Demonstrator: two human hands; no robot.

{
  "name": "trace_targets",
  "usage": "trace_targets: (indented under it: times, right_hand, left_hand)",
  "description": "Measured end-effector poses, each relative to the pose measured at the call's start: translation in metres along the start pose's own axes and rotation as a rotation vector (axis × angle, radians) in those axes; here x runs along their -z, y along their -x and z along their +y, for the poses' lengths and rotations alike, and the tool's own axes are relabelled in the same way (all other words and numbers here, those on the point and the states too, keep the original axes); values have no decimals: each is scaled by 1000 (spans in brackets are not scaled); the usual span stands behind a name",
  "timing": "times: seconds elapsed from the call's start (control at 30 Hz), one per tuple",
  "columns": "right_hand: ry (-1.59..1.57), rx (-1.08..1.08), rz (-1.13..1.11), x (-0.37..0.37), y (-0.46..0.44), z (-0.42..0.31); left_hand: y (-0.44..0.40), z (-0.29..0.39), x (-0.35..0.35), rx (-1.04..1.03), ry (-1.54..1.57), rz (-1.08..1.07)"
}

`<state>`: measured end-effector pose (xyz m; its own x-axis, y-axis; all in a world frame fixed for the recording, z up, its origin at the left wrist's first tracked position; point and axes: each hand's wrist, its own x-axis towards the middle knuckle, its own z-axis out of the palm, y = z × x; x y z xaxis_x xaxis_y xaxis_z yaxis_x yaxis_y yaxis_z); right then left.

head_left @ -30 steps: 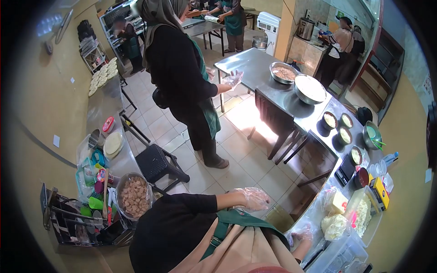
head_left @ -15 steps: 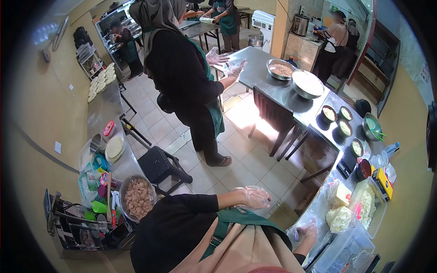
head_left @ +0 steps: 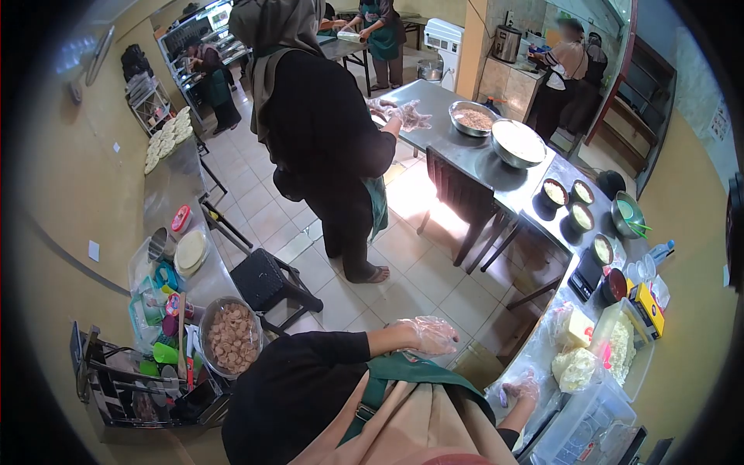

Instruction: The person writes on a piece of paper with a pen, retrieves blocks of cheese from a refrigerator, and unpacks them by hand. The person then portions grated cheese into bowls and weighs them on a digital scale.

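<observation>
- Looks like an idle moment, with no active handling in sight; for any lift from the near table, calls for a short rightward reach by the right hand and a firmer grip.
- Tables, three nearby: one left table, one metal table across the room, and the near table on the right.
- People: at least five others, including a nearest person with plastic-gloved hands, beside the metal table.
- Seats: one dark chair at the metal table, one black stool beside the left table.
- Clear boxes: two on the near table, one with white crumbly stuff inside.
- Large bowls: two steel bowls on the metal table; one bowl of brown pieces on the left.
- White lumps: two, in plastic, on the near table, beside the clear boxes and near the right hand.
- Hands: two, in thin clear gloves. Left hand in the air before the green apron, loosely curled, apparently holding nothing. Right at the table edge, slack, fingers bent around nothing visible; cannot tell touching from hovering.
- Small dark bowls: four with pale contents.
</observation>
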<state>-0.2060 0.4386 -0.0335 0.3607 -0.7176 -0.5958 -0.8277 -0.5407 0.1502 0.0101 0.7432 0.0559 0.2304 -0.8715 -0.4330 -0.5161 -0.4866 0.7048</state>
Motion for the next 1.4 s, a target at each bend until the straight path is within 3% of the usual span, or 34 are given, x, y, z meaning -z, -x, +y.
trace_targets:
  times: [0.57,0.7,0.73,0.8,0.9,0.93,1.0,1.13,1.2,1.33,1.4]
  right_hand:
    - [-31,-36,30,-6,-2,4]
    - [-186,-1,80,-4,12,4]
    - [-257,34,172,-17,2,12]
    - [-369,156,354,-12,9,21]
    - [-489,301,673,8,50,46]
    - [-541,239,616,27,75,54]
    - [-539,145,744,34,99,73]
    - [-668,-156,661,44,158,79]
    - [-598,-446,429,34,174,76]
    - [-637,-572,271,-17,174,49]
    - [-508,-661,201,-32,168,30]
  left_hand:
    - [-9,-1,-2,1,-30,-49]
    - [-13,-13,-2,14,-11,-44]
    - [-16,-17,-9,15,7,-34]
    - [-22,-49,-27,-204,-205,205]
    - [-12,-13,13,-54,-70,-5]
    - [-10,-4,20,-13,-80,-32]
    - [-15,17,33,-25,-98,-65]
    - [-44,22,32,-137,-141,-103]
    - [-51,47,37,-104,-74,-192]
    - [-74,64,29,-209,-206,-246]
    - [-83,72,27,-279,-287,-253]
